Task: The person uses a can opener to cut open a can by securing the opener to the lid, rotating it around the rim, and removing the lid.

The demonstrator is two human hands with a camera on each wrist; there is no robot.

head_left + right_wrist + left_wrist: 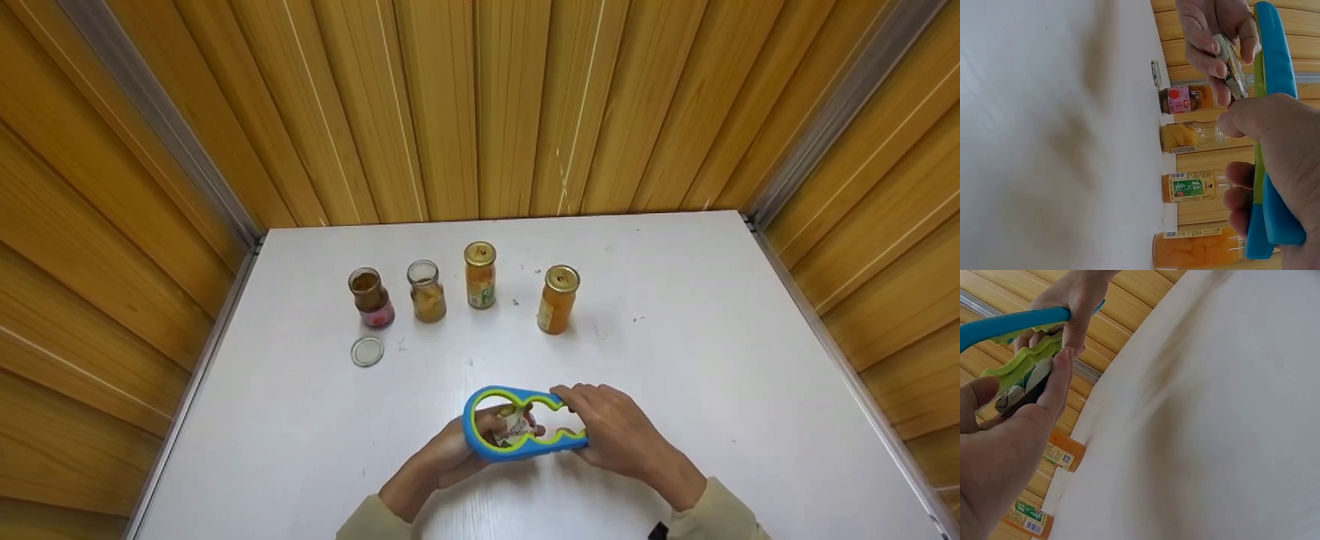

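My right hand (pixel 626 431) grips the narrow end of a blue jar opener (pixel 471 429) with lime-green scalloped inner edges. Behind the opener's wide loop, my left hand (pixel 454 450) holds a small printed jar lid (pixel 514 426) between thumb and fingers. In the right wrist view, this lid (pixel 1232 66) is tipped on edge, close to my right thumb. The left wrist view shows the lid (pixel 1024 385) with green and white print, partly covered by fingers. Both hands are above the white table, in front of the jars.
Two lidless jars stand at the left: one with a pink label (pixel 377 313) and one with yellow contents (pixel 430 304). To their right are two gold-lidded orange jars (pixel 481 285) (pixel 556 309). A loose lid (pixel 367 351) lies on the white table (pixel 285 420). Wood-patterned walls (pixel 442 112) enclose it.
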